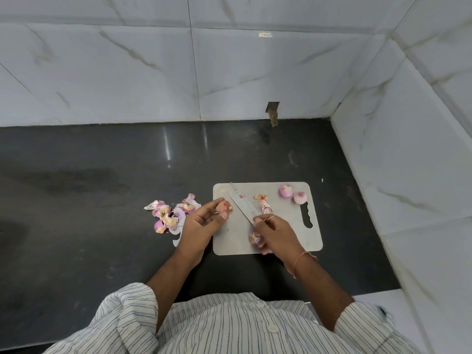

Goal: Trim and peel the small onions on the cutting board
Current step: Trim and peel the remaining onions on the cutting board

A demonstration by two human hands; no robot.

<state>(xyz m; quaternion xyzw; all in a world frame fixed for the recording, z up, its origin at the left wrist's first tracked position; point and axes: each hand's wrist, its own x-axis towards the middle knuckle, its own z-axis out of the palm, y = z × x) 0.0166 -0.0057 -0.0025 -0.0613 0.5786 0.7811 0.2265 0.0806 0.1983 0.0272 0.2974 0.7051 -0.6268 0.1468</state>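
On board (293,233) | left hand (204,221) pinches onion (224,206) | right hand (274,232) grips knife (242,204)

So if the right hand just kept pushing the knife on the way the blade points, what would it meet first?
Probably nothing on the board. The right hand holds the knife, its tip aimed at the cutting board's far left corner. The left hand with its onion sits just left of that line; heights are unclear.

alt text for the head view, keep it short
Seen from above, a person's left hand holds a small pink onion while the right hand holds a steel knife over a grey rectangular cutting board. Two peeled pink onions sit at the board's far right corner; a pile of pink onion skins lies on the black countertop.
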